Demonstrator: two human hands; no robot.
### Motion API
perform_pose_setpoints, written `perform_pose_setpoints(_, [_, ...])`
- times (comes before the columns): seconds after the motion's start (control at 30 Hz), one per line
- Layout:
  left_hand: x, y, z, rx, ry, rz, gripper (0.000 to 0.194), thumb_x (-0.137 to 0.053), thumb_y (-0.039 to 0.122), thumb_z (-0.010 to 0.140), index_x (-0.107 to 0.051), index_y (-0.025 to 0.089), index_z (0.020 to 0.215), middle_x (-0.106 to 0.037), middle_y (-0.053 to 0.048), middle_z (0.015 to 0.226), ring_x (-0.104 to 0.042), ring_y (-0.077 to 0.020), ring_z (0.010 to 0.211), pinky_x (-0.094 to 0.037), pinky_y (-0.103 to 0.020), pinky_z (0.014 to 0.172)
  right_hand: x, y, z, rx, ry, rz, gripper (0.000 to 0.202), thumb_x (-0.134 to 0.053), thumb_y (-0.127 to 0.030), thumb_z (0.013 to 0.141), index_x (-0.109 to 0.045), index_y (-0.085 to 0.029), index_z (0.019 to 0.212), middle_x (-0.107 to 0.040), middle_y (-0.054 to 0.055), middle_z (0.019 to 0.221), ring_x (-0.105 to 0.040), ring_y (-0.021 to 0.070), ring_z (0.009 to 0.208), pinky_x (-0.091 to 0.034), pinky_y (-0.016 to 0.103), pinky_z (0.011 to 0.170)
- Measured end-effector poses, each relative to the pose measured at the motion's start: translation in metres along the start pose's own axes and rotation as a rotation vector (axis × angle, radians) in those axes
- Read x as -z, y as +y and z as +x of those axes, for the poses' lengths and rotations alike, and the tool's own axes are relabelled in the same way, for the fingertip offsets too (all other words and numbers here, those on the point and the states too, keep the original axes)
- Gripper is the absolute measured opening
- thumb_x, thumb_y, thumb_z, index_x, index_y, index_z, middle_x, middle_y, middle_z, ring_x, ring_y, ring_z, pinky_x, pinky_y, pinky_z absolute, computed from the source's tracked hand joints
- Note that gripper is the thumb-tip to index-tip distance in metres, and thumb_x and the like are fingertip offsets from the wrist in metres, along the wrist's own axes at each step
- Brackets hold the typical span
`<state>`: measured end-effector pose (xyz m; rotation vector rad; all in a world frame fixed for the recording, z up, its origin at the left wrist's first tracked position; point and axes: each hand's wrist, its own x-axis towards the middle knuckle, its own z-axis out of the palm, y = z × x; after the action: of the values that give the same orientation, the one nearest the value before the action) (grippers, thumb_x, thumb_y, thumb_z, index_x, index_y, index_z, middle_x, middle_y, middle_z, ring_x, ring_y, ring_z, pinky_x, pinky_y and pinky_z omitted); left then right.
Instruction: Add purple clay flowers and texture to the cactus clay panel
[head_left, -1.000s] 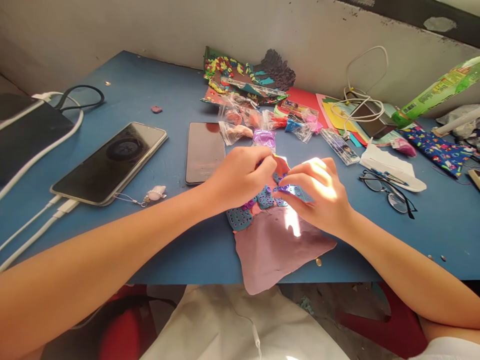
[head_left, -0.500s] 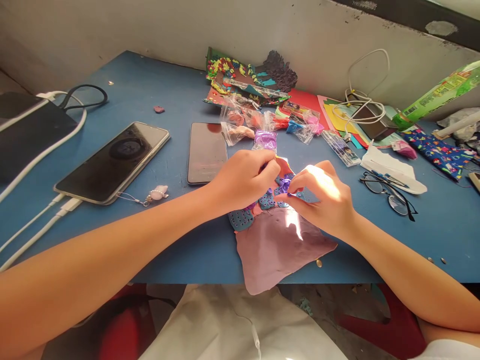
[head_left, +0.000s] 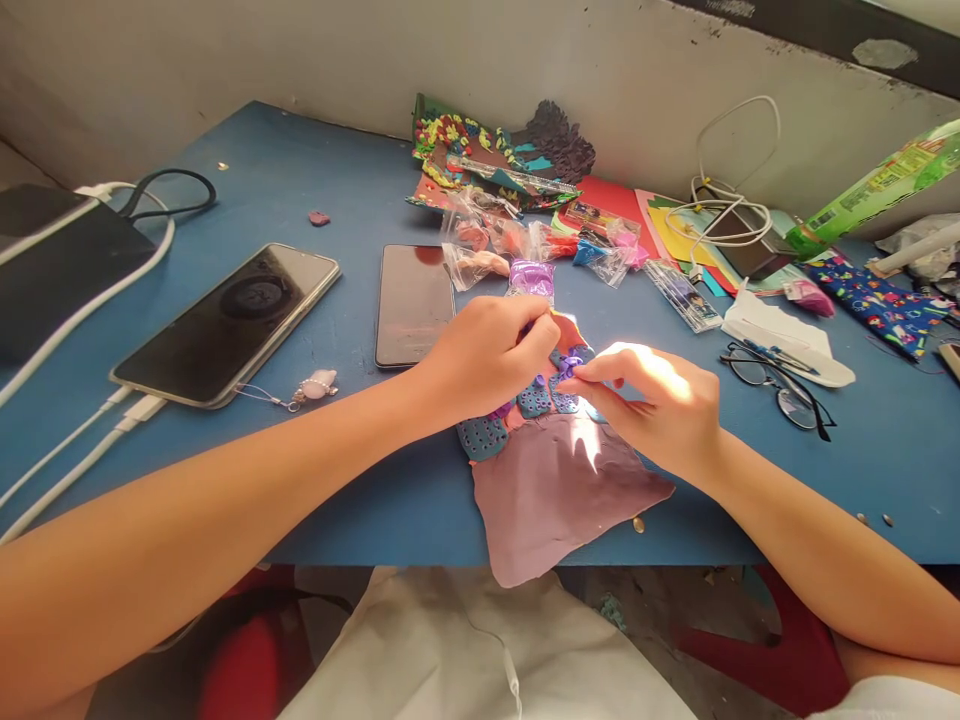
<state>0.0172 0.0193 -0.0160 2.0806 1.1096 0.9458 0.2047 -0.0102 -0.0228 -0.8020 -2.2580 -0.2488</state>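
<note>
A clay-covered sheet [head_left: 555, 490] lies at the table's front edge, its mauve lower part hanging slightly over. Its upper part carries blue dotted clay patches [head_left: 484, 438] and a purple clay piece [head_left: 570, 364]. My left hand [head_left: 499, 355] is closed over the sheet's upper left; what its fingers hold, if anything, is hidden. My right hand [head_left: 652, 405] pinches at the purple clay, thumb and forefinger close together on the sheet's right side.
On the blue table [head_left: 247, 180] are a large phone [head_left: 229, 325], a second phone [head_left: 412, 305], a charm [head_left: 317, 385], bagged clay [head_left: 531, 280], eyeglasses [head_left: 776, 385], coloured papers [head_left: 615, 200], a coiled cable [head_left: 720, 215] and a decorated clay piece [head_left: 487, 150].
My right hand has shifted slightly right and down, its fingers now straighter, showing more of the dotted patches. My left hand has barely moved.
</note>
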Motion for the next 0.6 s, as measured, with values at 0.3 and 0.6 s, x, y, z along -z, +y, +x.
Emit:
perform_pose_setpoints(0.3, [-0.0012, -0.0009, 0.0002, -0.018, 0.003, 0.000, 0.033, -0.040, 0.016, 0.086, -0.048, 0.019, 0.053, -0.040, 0.005, 0.047, -0.040, -0.0098, 0.049, -0.031, -0.023, 0.050, 0.0058, -0.0060, 0.0032, 0.069, -0.012, 0.028, 0.022, -0.066, -0.025, 0.086, -0.049, -0.024, 0.072, -0.044, -0.007, 0.049, -0.040, 0.0097, 0.047, -0.035, 0.024, 0.044])
perform_pose_setpoints(0.6, [-0.0021, -0.0017, -0.0003, -0.017, 0.002, 0.025, 0.032, -0.040, 0.017, 0.085, -0.049, 0.019, 0.055, -0.039, 0.005, 0.046, -0.036, -0.0098, 0.047, -0.026, -0.024, 0.047, 0.0071, -0.0085, 0.0018, 0.046, -0.041, -0.020, 0.036, -0.063, -0.034, 0.087, -0.041, -0.023, 0.062, -0.041, -0.007, 0.048, -0.035, 0.0092, 0.047, -0.033, 0.023, 0.046])
